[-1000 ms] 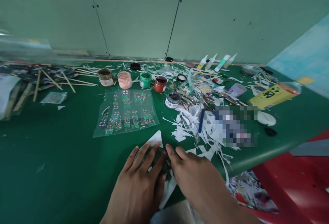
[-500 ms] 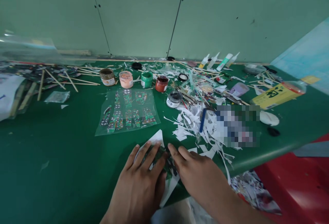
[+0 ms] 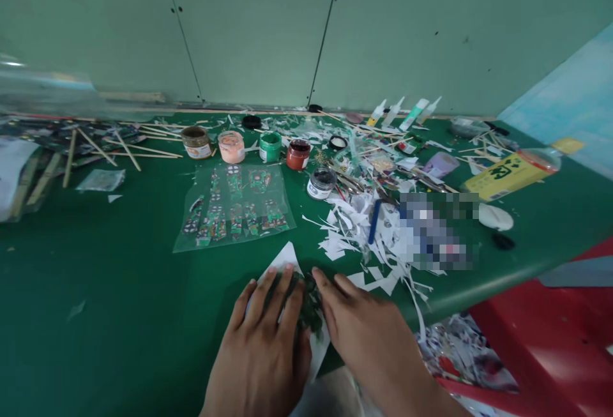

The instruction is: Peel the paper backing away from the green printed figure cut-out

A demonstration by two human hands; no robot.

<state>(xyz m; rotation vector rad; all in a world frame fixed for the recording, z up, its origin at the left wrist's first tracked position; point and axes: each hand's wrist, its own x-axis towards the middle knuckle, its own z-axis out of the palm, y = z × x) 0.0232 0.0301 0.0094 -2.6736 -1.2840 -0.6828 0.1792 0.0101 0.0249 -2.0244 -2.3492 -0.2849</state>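
Near the table's front edge lies a piece of white paper (image 3: 286, 256) with a dark green patterned piece (image 3: 311, 311) on it. My left hand (image 3: 263, 334) lies flat over the left part of both, fingers spread and pressing down. At their right edge is my right hand (image 3: 364, 321), index finger stretched forward to the patterned piece and the other fingers curled. Its thumb and whatever it may pinch are hidden. Beyond my hands, a clear sheet (image 3: 223, 203) carries several green patterned cut-outs.
Behind the sheet stand open jars: brown (image 3: 195, 142), peach (image 3: 232, 147), green (image 3: 271, 147), red (image 3: 297, 154) and black (image 3: 322, 184). White paper scraps (image 3: 335, 244) heap to the right. A yellow-labelled bottle (image 3: 512, 174) lies at far right, and wooden sticks (image 3: 96, 147) at left.
The view has shifted slightly. My left hand has moved a little right and down relative to the table items; the patterned piece shows more between my hands.
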